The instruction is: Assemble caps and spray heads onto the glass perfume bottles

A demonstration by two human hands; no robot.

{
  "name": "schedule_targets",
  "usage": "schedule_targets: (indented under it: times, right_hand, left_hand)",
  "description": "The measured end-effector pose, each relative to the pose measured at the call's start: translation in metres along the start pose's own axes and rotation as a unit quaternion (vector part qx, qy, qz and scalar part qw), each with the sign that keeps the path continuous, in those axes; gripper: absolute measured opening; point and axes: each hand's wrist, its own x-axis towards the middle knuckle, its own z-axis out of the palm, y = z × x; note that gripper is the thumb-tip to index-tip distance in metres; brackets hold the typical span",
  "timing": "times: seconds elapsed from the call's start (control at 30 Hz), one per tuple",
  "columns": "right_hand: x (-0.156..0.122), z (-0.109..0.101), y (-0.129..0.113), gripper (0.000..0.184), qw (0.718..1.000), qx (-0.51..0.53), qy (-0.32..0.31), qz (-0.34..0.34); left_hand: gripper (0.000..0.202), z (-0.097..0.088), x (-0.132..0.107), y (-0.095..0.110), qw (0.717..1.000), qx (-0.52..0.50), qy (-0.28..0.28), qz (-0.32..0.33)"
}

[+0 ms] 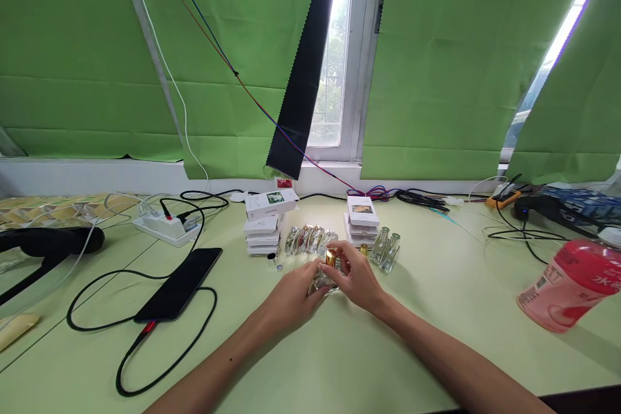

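Note:
My left hand (294,291) is closed round a clear glass bottle (320,281) that stands low over the table in front of me. At its top, the thumb and fingers of my right hand (361,275) pinch a shiny gold cap (330,257). My fingers hide much of the bottle, and I cannot tell how firmly the cap sits on it. Just behind my hands is a row of several small glass bottles (310,240). Slim clear bottles (387,250) lean together to the right, near another gold cap (363,249). A small black cap (272,259) lies left of the row.
White boxes are stacked at the left (262,226) and right (362,212) of the bottles. Further left are a cabled phone (179,284) and a power strip (167,226). A pink drink bottle (565,281) stands far right; black cables (422,199) run along the back.

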Motion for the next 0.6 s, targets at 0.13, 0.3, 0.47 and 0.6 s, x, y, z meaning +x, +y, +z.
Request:
schedule_targets:
  times: [0.13, 0.3, 0.47, 0.6]
  right_hand:
    - [-0.0012, -0.0007, -0.0001, 0.027, 1.000, -0.014, -0.004, -0.003]
    - [-0.0029, -0.0021, -0.0005, 0.030, 1.000, -0.016, -0.015, -0.021]
    - [-0.0033, 0.0005, 0.0011, 0.029, 1.000, -0.015, -0.002, -0.017]
    - [-0.0031, 0.0035, 0.0031, 0.030, 1.000, -0.002, 0.005, -0.003]
  left_hand:
    - [0.013, 0.0001, 0.0000, -0.0004, 1.000, 0.003, 0.004, 0.009]
    - [0.014, -0.0004, -0.0002, -0.0014, 1.000, 0.013, 0.007, 0.003]
    - [0.014, -0.0008, 0.0000, -0.0014, 1.000, 0.013, 0.010, -0.001]
    - [0.018, -0.0001, 0.0004, -0.0024, 1.000, 0.010, 0.008, 0.003]
